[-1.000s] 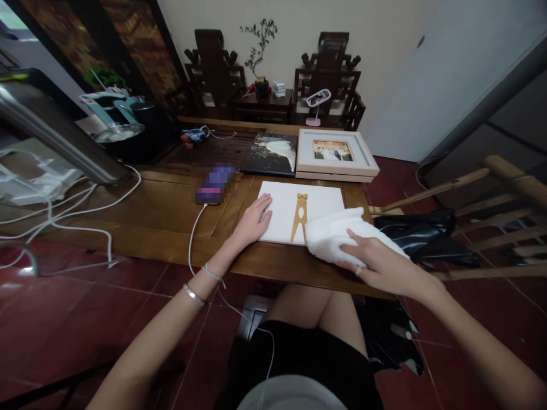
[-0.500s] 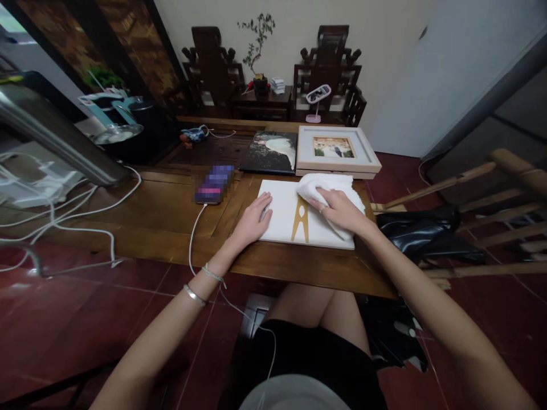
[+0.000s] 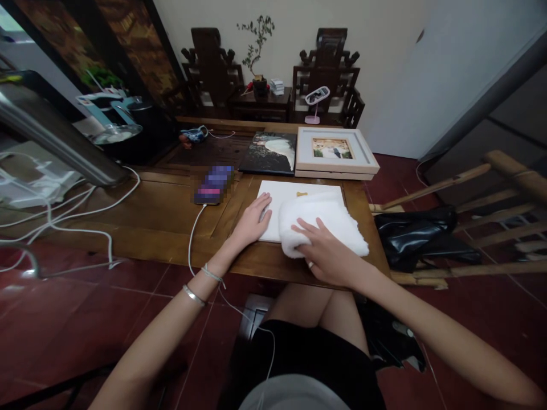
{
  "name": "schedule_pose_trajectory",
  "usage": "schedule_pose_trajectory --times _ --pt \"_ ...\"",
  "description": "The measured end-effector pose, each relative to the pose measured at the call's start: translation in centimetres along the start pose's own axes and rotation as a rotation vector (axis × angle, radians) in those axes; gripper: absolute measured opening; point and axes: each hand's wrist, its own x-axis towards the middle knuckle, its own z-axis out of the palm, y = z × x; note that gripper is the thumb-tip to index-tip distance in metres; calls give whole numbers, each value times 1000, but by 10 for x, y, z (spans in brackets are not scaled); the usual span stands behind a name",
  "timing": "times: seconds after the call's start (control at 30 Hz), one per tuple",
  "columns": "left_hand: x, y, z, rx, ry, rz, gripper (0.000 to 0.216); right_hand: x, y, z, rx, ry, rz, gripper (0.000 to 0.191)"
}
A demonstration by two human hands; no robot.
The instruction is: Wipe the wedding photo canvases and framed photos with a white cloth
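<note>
A white canvas panel (image 3: 282, 196) with a gold figure lies flat near the front edge of the wooden table (image 3: 162, 219). My left hand (image 3: 252, 219) rests flat on its left edge, fingers stretched out. My right hand (image 3: 322, 253) presses a folded white towel (image 3: 327, 219) onto the panel's near part, fingers spread over the cloth. The towel hides most of the gold figure; only its top shows.
Behind the panel lie a white framed photo (image 3: 335, 151) and a dark photo print (image 3: 271, 152). A phone (image 3: 211, 185) on a white cable sits to the left. A black bag (image 3: 421, 236) and bamboo poles (image 3: 470, 182) are on the right. Cables trail at left.
My right hand swept the towel from the panel's near right corner up to its far right part, then back down toward me across the middle. My left hand stayed put.
</note>
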Motion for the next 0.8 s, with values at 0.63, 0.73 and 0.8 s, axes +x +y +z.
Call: schedule_pose_trajectory --times 0.63,0.73,0.8 --pt "0 -2 1 -21 -5 -13 43 65 69 0 45 121 91 36" --pt "0 -2 1 -24 -3 -15 42 72 74 0 27 128 108 36" --pt "0 -2 1 -19 -3 -11 42 71 70 1 6 122 116 37"
